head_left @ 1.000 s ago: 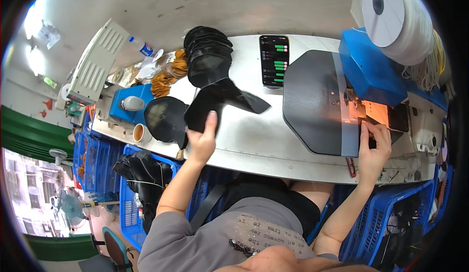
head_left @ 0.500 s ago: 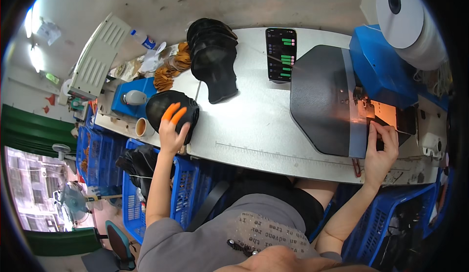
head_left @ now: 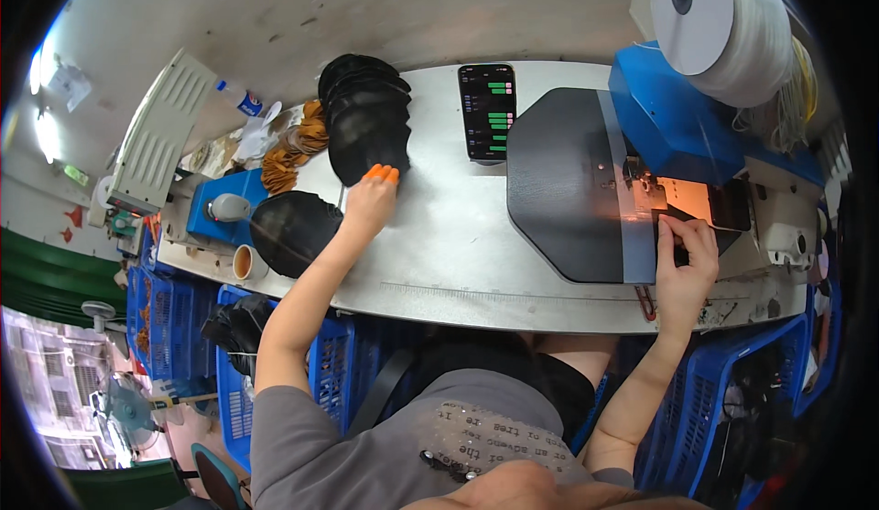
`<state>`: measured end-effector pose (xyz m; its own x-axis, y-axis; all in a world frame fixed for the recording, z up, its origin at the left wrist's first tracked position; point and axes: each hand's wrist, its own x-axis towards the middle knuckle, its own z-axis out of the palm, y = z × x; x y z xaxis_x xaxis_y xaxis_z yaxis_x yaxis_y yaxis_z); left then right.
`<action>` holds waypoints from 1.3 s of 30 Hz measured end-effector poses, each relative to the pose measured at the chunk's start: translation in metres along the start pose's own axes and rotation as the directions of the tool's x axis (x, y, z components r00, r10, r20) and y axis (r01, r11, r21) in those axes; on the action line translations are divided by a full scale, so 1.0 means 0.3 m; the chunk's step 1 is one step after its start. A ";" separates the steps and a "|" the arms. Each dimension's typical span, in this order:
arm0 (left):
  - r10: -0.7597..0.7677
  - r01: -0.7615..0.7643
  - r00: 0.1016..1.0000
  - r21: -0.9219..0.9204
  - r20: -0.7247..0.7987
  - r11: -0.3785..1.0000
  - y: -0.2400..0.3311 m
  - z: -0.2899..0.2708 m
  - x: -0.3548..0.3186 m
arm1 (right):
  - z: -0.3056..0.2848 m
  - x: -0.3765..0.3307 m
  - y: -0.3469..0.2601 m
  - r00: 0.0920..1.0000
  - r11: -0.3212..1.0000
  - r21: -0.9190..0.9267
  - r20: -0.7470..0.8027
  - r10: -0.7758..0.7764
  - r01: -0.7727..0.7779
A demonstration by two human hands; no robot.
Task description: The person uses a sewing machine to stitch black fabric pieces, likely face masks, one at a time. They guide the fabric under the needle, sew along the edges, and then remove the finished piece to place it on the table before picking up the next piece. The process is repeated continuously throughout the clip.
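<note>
Orange finger covers sit on the fingertips of my left hand [head_left: 370, 203]. Its fingers are closed on the near, narrow end of a black leather-like piece in a fanned stack [head_left: 366, 130]. A second pile of rounded black pieces [head_left: 295, 233] lies nearer, beside my left forearm. At the sewing machine [head_left: 682, 121], my right hand [head_left: 691, 252] pinches the edge of a dark piece [head_left: 676, 216] just in front of the lit needle area. My fingers hide part of that piece.
A phone [head_left: 487, 112] leans upright behind the black machine table [head_left: 563, 185]. At left are a cup [head_left: 248, 263], tan pieces [head_left: 291, 155] and a blue machine part [head_left: 209, 206]. A thread cone [head_left: 742, 34] hangs at upper right. Blue baskets [head_left: 331, 363] stand below the table edge.
My left hand has left the nearer pile and moved right and away to the fanned stack, its spread fingers now closed. My right hand stays by the needle area. The whole view has shifted slightly.
</note>
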<state>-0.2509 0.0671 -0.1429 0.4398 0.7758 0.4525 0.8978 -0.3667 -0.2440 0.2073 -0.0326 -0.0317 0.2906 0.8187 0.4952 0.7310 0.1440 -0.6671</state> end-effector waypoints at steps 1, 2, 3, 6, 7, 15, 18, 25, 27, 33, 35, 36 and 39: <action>-0.186 0.187 0.963 0.015 0.196 0.982 0.039 -0.073 0.037 | -0.001 -0.003 0.005 1.000 1.000 -0.007 -0.004 0.002 -0.002; -0.237 0.235 0.964 0.029 0.120 0.971 0.050 -0.139 0.066 | -0.001 -0.003 0.005 1.000 1.000 -0.004 -0.006 -0.001 0.001; -0.287 0.285 0.957 0.036 0.041 0.958 0.060 -0.203 0.096 | -0.002 -0.003 0.005 1.000 1.000 -0.003 -0.009 -0.006 0.006; -0.310 0.317 0.937 0.018 -0.160 0.948 0.155 -0.442 0.218 | -0.011 0.000 -0.004 1.000 1.000 -0.013 0.010 -0.017 0.017; -0.302 0.302 0.931 -0.031 -0.203 0.953 0.198 -0.513 0.249 | -0.016 0.002 -0.015 1.000 0.999 -0.022 0.016 -0.024 0.024; 0.228 -0.315 0.939 -0.369 -0.259 0.874 0.723 -0.610 0.421 | 0.008 0.001 -0.138 0.973 0.982 0.100 0.151 -0.172 0.158; 0.350 -0.364 0.929 -0.476 -0.123 0.801 0.750 -0.592 0.469 | -0.007 0.000 -0.101 0.977 0.987 0.043 0.140 -0.162 0.158; 0.484 -0.446 0.872 -0.537 -0.078 0.716 0.708 -0.548 0.499 | -0.002 0.004 -0.074 0.986 0.991 0.018 0.093 -0.135 0.134; 0.481 -0.437 0.874 -0.544 -0.068 0.717 0.707 -0.530 0.501 | 0.008 0.010 -0.067 0.990 0.992 -0.011 0.073 -0.124 0.125; 0.495 -0.405 0.868 -0.539 0.026 0.739 0.693 -0.520 0.524 | 0.020 0.039 -0.083 0.994 0.995 -0.100 0.111 -0.004 0.015; 0.501 -0.397 0.864 -0.556 0.041 0.730 0.689 -0.516 0.537 | 0.020 0.052 -0.081 0.994 0.992 -0.129 0.110 0.019 -0.004; 0.505 -0.401 0.862 -0.558 0.039 0.727 0.688 -0.517 0.547 | 0.019 0.059 -0.078 0.993 0.991 -0.134 0.114 0.030 -0.014; 0.502 -0.411 0.865 -0.570 0.003 0.712 0.683 -0.518 0.578 | 0.032 0.082 -0.081 0.990 0.989 -0.141 0.131 0.056 -0.037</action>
<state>0.0129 0.0465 0.0189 0.8311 0.4884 0.2659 0.4715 -0.8724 0.1288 0.1908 -0.0105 -0.0087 0.2477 0.8910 0.3805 0.7994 0.0340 -0.5999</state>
